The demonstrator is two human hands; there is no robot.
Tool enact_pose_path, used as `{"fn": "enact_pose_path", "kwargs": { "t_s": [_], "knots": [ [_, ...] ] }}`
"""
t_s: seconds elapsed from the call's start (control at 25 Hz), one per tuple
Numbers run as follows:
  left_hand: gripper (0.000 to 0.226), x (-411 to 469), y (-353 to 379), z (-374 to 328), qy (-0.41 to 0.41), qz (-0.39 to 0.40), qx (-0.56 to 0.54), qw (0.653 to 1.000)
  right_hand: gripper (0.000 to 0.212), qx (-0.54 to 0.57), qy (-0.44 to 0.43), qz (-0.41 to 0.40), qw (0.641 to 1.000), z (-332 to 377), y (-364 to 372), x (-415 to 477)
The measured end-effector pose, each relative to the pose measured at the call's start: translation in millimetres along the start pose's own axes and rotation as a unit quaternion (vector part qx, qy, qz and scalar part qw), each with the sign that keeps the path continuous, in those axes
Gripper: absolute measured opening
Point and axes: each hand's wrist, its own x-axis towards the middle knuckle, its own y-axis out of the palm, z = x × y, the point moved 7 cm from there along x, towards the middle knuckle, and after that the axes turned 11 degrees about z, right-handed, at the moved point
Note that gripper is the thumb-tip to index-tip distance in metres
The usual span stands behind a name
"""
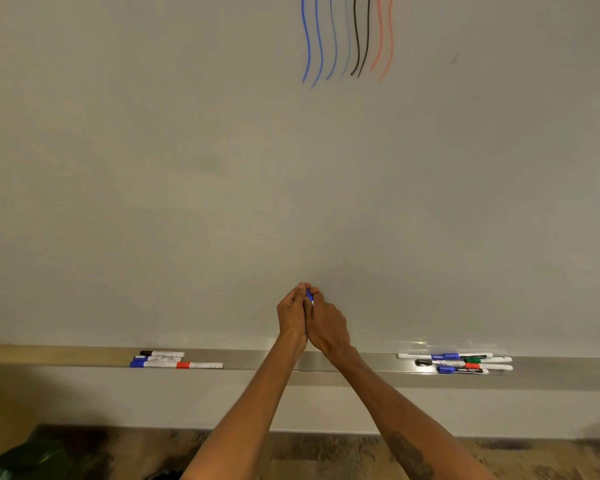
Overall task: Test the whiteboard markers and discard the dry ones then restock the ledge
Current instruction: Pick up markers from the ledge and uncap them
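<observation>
Left hand (291,315) and right hand (328,325): pressed together, both gripping one blue-capped marker (310,296) before the whiteboard (187,168). Ledge (291,362): small marker cluster (174,360) leftward, larger marker cluster (461,363) rightward.

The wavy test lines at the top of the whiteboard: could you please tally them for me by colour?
Blue lines: 4 (the fourth is faint and greyish)
Black lines: 2
Red lines: 2
Total: 8
</observation>
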Motion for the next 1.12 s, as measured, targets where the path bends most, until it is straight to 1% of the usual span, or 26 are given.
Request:
{"fn": "enact_pose_path", "kwargs": {
  "t_s": [0.28, 0.52, 0.72, 0.84, 0.88, 0.96, 1.04, 1.12],
  "knots": [
    [0.020, -8.1, 11.4, -17.3, 0.007, -0.012, -0.006, 1.000, 0.043, -0.029, 0.010, 0.000, 1.000, 7.5, -12.9, 0.6],
    [0.020, -8.5, 10.9, -17.6, 0.003, -0.028, 0.001, 1.000, 0.044, -0.011, 0.008, 0.010, 1.000, 8.2, -12.7, -1.5],
    [0.020, -7.9, 11.8, -20.2, -0.001, -0.023, -0.031, 0.999, 0.044, 0.001, 0.004, 0.012, 1.000, 9.0, -14.7, -2.3],
    [0.025, 0.1, 3.4, -37.0, 0.015, -0.043, -0.063, 0.997, 0.044, -0.039, 0.008, 0.005, 0.999, 5.5, -11.0, -9.2],
    [0.028, 2.3, -0.1, -44.1, 0.027, -0.052, -0.061, 0.996, 0.044, -0.045, 0.015, -0.005, 0.999, 4.5, -12.1, -11.6],
    [0.032, 0.6, -1.8, -62.9, 0.067, -0.059, -0.039, 0.995, 0.042, 0.000, 0.014, -0.057, 0.998, 5.4, -22.4, -13.8],
    [0.032, -5.4, 4.1, -85.7, 0.126, -0.059, 0.008, 0.990, 0.028, 0.086, -0.028, -0.122, 0.988, 15.8, -42.1, -13.8],
    [0.027, -15.1, 19.5, -113.9, 0.200, -0.038, 0.057, 0.977, 0.016, 0.163, -0.094, -0.180, 0.966, 33.1, -70.4, -12.2]
  ]
}}
